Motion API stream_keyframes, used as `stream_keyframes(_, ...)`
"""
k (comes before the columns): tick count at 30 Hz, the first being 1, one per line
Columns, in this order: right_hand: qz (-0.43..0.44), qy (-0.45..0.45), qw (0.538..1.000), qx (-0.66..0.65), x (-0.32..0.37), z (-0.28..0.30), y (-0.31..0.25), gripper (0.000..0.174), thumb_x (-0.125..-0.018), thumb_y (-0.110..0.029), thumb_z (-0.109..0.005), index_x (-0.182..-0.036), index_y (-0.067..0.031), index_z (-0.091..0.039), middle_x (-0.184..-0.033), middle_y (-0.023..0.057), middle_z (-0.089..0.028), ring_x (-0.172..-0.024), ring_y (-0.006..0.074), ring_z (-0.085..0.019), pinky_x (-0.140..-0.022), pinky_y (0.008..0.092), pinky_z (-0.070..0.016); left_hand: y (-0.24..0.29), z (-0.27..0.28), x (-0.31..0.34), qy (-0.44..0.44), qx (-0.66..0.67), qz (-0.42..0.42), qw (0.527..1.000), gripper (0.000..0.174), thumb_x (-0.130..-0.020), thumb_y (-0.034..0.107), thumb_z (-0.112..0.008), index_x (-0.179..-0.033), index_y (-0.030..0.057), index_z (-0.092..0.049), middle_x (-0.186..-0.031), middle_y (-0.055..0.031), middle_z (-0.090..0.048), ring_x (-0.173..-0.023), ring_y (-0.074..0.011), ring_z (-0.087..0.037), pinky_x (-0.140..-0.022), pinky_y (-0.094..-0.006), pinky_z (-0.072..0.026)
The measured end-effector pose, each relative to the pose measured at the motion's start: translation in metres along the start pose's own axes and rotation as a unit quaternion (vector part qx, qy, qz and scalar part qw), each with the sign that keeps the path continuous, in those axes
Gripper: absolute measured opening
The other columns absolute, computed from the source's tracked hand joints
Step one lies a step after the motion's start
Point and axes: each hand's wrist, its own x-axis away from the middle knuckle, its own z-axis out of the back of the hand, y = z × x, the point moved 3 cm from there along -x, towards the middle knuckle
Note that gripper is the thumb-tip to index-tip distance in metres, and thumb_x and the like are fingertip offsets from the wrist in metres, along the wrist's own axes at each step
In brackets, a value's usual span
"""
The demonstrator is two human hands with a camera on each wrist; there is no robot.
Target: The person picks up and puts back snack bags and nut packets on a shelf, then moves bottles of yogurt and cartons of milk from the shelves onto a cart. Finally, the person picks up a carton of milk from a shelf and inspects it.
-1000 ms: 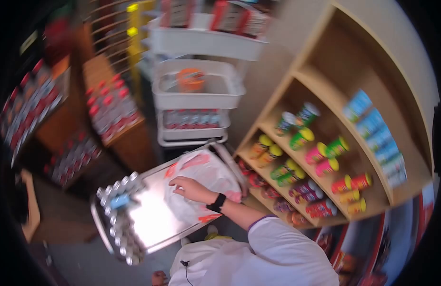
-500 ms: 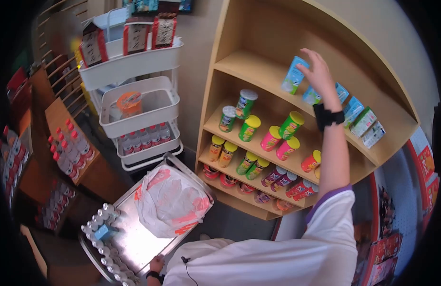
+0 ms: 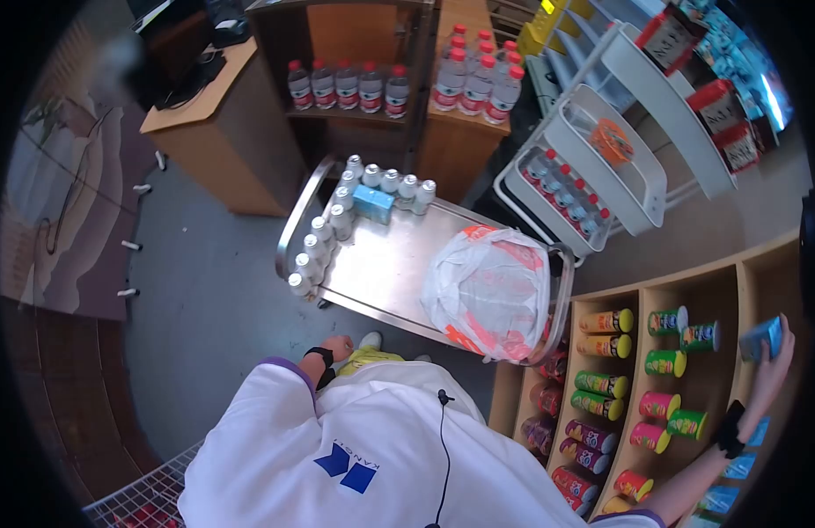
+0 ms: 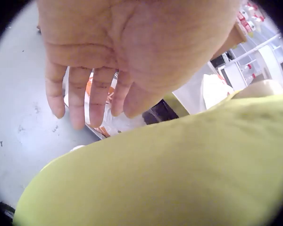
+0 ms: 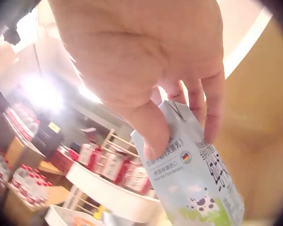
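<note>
At the right side of the head view, my right hand grips a blue milk carton over the wooden shelf. In the right wrist view, the thumb presses one side of the carton and the fingers curl round the other, near its top; a cow is printed on its front. More blue cartons stand on the shelf just below that wrist. My left hand hangs beside the yellow shorts. Its fingers are loosely extended with nothing in them in the left wrist view.
A metal cart carries silver cans, a blue carton and a white plastic bag. Crisp canisters fill the lower shelves at right. A tiered white trolley and red-capped bottles stand behind the cart.
My right hand went from above the plastic bag up to the cartons on the shelf, and now grips one. The head view has turned left. The left hand stays low at my side.
</note>
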Motion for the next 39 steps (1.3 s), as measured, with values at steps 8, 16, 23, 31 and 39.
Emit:
stream_keyframes(8, 0.113, -0.131, 0.907, -0.384, 0.048, -0.164, -0.348, 0.054, -0.062, -0.002, -0.073, -0.113, -0.0068, -0.057, -0.107, 0.0105, -0.057, -0.101, 0.0255, -0.054, -0.088, 0.0341, -0.0428, -0.041, 0.013, 0.045, 0.029, 0.086, 0.048, 0.995, 0.03, -0.077, 0.028, -0.06, -0.102, 0.0107, -0.063, -0.101, -0.0151, -0.064, -0.096, -0.031, -0.06, -0.085, -0.0386, -0.0469)
stream_keyframes(16, 0.17, -0.228, 0.861, -0.421, 0.131, -0.354, -0.58, 0.041, -0.061, -0.008, -0.074, -0.098, -0.0065, -0.057, -0.1, 0.0112, -0.058, -0.099, 0.0315, -0.051, -0.084, 0.0401, -0.0442, -0.143, 0.004, 0.106, 0.148, 0.262, 0.162, 0.94, 0.031, -0.08, 0.027, -0.06, -0.105, 0.0083, -0.061, -0.097, -0.0147, -0.065, -0.09, -0.0268, -0.062, -0.079, -0.0361, -0.0481)
stream_keyframes(23, 0.167, -0.266, 0.875, -0.368, 0.128, -0.401, -0.644, 0.04, -0.062, -0.005, -0.073, -0.098, -0.0061, -0.056, -0.099, 0.0125, -0.059, -0.099, 0.0321, -0.053, -0.084, 0.0411, -0.0438, -0.199, -0.086, 0.208, 0.232, 0.35, 0.333, 0.844, 0.025, -0.081, 0.024, -0.058, -0.095, 0.0036, -0.063, -0.078, -0.0094, -0.067, -0.067, -0.0186, -0.065, -0.064, -0.0323, -0.0512)
stream_keyframes(31, 0.173, -0.267, 0.864, -0.391, 0.136, -0.406, -0.65, 0.041, -0.069, -0.002, -0.065, -0.107, -0.0078, -0.055, -0.107, 0.0117, -0.055, -0.102, 0.0322, -0.051, -0.086, 0.0402, -0.0446, -0.176, -0.136, 0.233, 0.105, 0.258, 0.295, 0.914, 0.028, -0.077, 0.025, -0.063, -0.099, 0.0072, -0.065, -0.087, -0.0103, -0.067, -0.076, -0.0175, -0.066, -0.065, -0.0305, -0.0518)
stream_keyframes(39, 0.066, -0.222, 0.828, -0.512, 0.139, -0.32, -0.5, 0.042, -0.075, -0.007, -0.065, -0.114, -0.0037, -0.051, -0.114, 0.0156, -0.052, -0.109, 0.0337, -0.049, -0.095, 0.0376, -0.0401, -0.154, 0.003, 0.105, 0.077, 0.405, 0.287, 0.865, 0.022, -0.082, 0.018, -0.058, -0.103, 0.0124, -0.057, -0.086, -0.0065, -0.061, -0.08, -0.0185, -0.06, -0.059, -0.0354, -0.0493)
